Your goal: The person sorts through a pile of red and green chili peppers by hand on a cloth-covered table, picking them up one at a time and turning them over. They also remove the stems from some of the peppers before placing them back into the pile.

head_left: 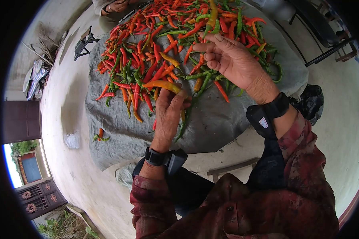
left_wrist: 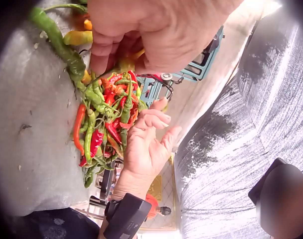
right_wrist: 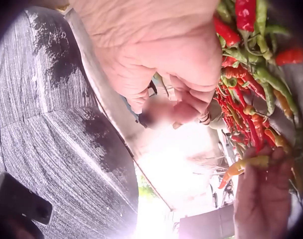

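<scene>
Wearing a worn red patterned sleeve [head_left: 307, 159] at lower right, a person works with both bare hands above a gray sheet [head_left: 227, 123], strapped wrist devices sitting behind the hands, likely so that the fingers have free play. Near the center of the frame, the left hand [head_left: 169, 117] pinches a yellow-orange chili pepper [head_left: 161, 85] between thumb and fingers toward one end, apparently to leave most of its length exposed, the orange tip pointing left. The right hand [head_left: 239, 65], raised at upper right, has its palm turned up and its fingers loosely bent. A yellow-green chili pepper [head_left: 212, 16] shows just beyond the fingertips; whether they pinch it cannot be told. Beneath and past the hands, red, orange and green chili peppers [head_left: 147, 59] spread in a loose heap across the sheet to the top of the frame, probably laid wide so that each can be reached. A small cluster [head_left: 101, 136] lies apart at left. Farther off, another person's hand [head_left: 119, 5] shows at the upper edge, and a dark stool [head_left: 83, 43] stands at upper left.
</scene>
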Demonstrator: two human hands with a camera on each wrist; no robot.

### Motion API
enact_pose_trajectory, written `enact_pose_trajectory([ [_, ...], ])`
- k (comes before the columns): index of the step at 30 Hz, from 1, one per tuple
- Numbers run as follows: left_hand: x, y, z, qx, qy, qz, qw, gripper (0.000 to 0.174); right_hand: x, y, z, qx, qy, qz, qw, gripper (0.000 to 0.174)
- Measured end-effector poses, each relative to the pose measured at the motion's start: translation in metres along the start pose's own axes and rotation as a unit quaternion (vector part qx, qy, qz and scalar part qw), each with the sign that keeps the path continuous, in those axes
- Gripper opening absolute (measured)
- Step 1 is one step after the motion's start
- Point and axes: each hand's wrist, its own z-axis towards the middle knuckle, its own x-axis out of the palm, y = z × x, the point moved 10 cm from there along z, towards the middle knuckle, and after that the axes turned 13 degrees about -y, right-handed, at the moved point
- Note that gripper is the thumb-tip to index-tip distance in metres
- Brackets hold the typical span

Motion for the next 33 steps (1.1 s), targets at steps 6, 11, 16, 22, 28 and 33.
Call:
enact_pose_trajectory([
  [6,-0.006,-0.001,0.003,0.004,-0.014,-0.077,0.997,0.024,0.021,-0.057,-0.033,-0.143,0.104,-0.536,0.826,0.032],
  [11,-0.014,-0.010,0.003,0.044,-0.015,0.041,0.998,0.022,0.033,-0.065,-0.040,-0.270,0.135,-0.616,0.728,0.024],
  [16,-0.030,-0.029,0.005,0.156,-0.070,0.207,0.963,0.022,0.024,-0.042,-0.015,-0.124,0.111,-0.565,0.808,0.026],
  [22,0.005,-0.033,-0.019,0.387,-0.021,0.512,0.767,0.025,-0.001,-0.010,0.003,0.008,-0.001,-0.017,1.000,0.038],
  [28,-0.003,-0.020,-0.005,0.273,-0.012,0.495,0.825,0.032,0.009,-0.061,-0.013,0.047,0.079,-0.360,0.928,0.032],
  [33,-0.007,-0.025,-0.009,0.221,0.016,0.363,0.905,0.034,0.037,-0.036,-0.029,-0.343,0.110,-0.591,0.721,0.016],
])
